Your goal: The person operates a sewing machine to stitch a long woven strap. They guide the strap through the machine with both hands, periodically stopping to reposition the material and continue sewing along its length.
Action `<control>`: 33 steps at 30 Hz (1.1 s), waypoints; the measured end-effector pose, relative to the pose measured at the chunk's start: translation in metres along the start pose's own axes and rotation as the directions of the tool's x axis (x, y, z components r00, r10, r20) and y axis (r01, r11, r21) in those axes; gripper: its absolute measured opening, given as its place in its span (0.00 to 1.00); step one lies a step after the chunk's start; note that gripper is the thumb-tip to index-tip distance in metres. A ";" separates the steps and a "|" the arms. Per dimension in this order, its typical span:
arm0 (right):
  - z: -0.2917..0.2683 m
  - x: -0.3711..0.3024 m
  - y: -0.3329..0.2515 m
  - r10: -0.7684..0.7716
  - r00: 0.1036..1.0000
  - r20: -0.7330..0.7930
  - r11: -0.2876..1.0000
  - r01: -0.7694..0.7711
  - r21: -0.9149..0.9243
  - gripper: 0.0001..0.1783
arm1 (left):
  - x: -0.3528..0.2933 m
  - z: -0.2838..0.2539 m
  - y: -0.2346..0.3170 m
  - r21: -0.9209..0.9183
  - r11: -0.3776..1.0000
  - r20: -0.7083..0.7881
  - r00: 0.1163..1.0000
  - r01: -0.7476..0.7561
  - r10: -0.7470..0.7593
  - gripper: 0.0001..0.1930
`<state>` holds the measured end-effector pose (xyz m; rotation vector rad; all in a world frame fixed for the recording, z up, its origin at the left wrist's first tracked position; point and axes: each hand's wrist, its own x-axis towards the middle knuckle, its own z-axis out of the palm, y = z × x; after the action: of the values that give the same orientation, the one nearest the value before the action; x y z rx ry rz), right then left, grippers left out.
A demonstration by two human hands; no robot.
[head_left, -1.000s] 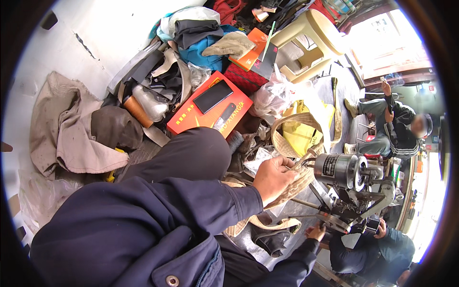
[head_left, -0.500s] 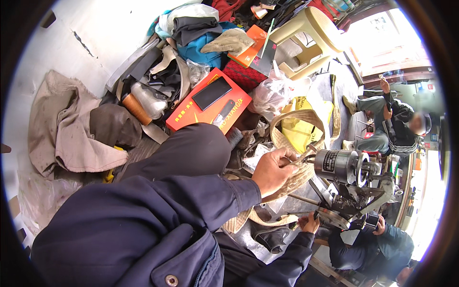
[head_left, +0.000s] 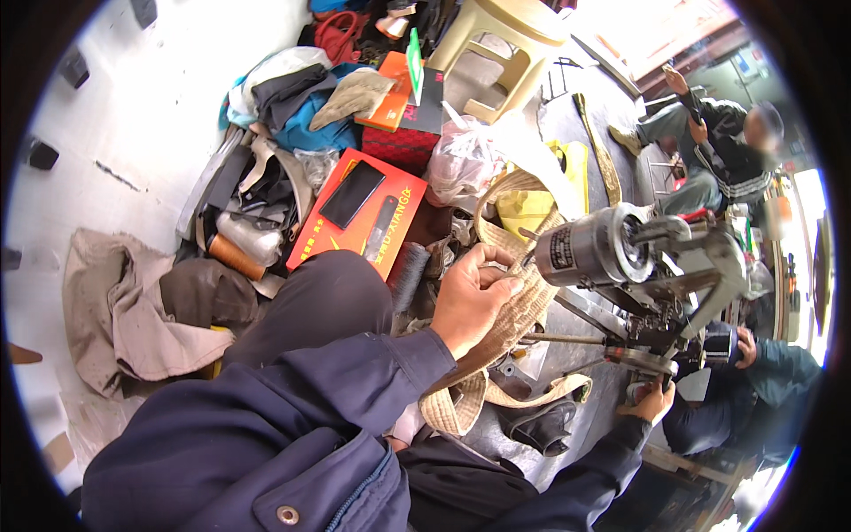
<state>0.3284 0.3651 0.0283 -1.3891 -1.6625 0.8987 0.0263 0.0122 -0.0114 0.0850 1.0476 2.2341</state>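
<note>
My left hand (head_left: 479, 300) pinches the edge of a wide beige stitched webbing strap (head_left: 510, 324) between thumb and fingers. The strap runs beneath the end of a metal sewing machine (head_left: 665, 293), which carries a silver cylinder (head_left: 585, 248). Part of the strap loops up behind the cylinder, and another part hangs in folds below my left hand. Lower on the right, my right hand (head_left: 651, 405) has its fingers up against the machine's round handwheel (head_left: 640, 360). The machine partly hides those fingertips, and their grip looks closed on the rim.
Left of the machine, a red box (head_left: 390, 197) carries a phone (head_left: 353, 194). Beyond stand a cream plastic stool (head_left: 519, 31) and a plastic bag (head_left: 465, 160). Beige cloth (head_left: 124, 310) lies at far left. One person (head_left: 722, 133) sits at the upper right; another (head_left: 762, 390) is behind the machine.
The view has shifted, with the box and stool now further left. The machine looks larger and tilted differently. My left hand stays on the strap and my right hand stays at the handwheel.
</note>
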 end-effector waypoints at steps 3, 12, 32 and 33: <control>-0.003 0.021 0.042 0.010 0.999 0.037 1.000 -0.009 -0.017 0.08 | 0.000 0.002 0.003 -0.025 1.000 0.006 1.000 -0.009 0.009 0.14; 0.063 -0.045 0.069 0.375 0.834 0.405 0.926 -0.315 -0.207 0.14 | 0.004 -0.001 0.000 -0.009 0.997 0.041 0.996 -0.075 0.075 0.16; 0.054 -0.025 0.070 0.250 0.956 0.151 0.910 -0.179 -0.374 0.09 | -0.006 0.002 -0.001 0.097 0.989 0.091 0.990 -0.114 0.106 0.21; 0.059 -0.041 0.060 0.347 0.877 0.333 0.928 -0.271 -0.255 0.12 | -0.008 0.003 -0.002 0.079 0.990 0.101 0.989 -0.116 0.108 0.21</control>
<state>0.3062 0.3320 -0.0565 -1.7441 -1.8831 1.2731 0.0343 0.0102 -0.0090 0.2922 1.1092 2.2602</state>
